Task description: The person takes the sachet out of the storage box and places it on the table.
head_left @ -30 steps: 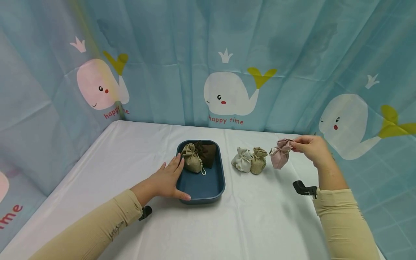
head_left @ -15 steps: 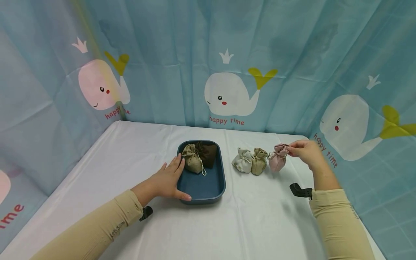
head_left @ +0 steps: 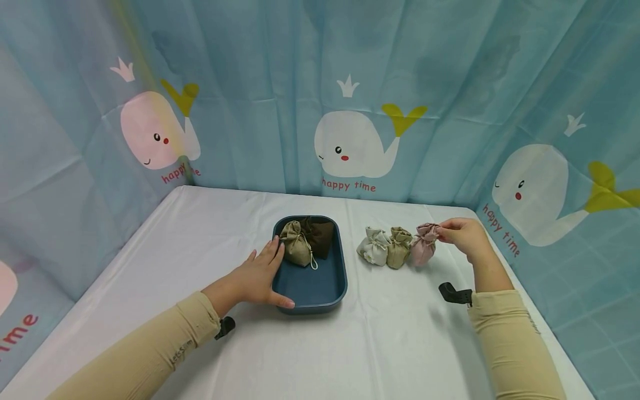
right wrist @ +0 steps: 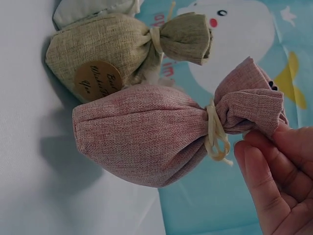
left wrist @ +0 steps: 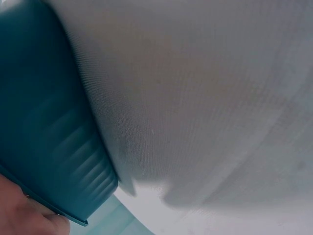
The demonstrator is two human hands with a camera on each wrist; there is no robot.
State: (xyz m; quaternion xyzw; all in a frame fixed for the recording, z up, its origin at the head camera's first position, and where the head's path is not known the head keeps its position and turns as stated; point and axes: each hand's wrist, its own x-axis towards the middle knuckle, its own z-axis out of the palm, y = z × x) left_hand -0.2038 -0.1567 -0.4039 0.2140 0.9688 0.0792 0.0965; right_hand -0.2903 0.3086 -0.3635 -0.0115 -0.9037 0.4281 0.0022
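The right hand (head_left: 462, 236), pinching the gathered top of a pink linen drawstring pouch (head_left: 423, 248), has lowered it onto the white-clothed counter (head_left: 380, 344) beside an olive burlap pouch (head_left: 399, 248); the left hand (head_left: 260, 275), fingers spread, still rests against the dark blue plastic tray (head_left: 312, 289).

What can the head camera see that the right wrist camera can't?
Only the head view shows the blue tray with a tan bag and a brown bag inside, and the left hand resting on the tray's edge. Only the right wrist view shows the round label on the green bag and the pink bag's string. Both show the right hand pinching the top of the pink bag.
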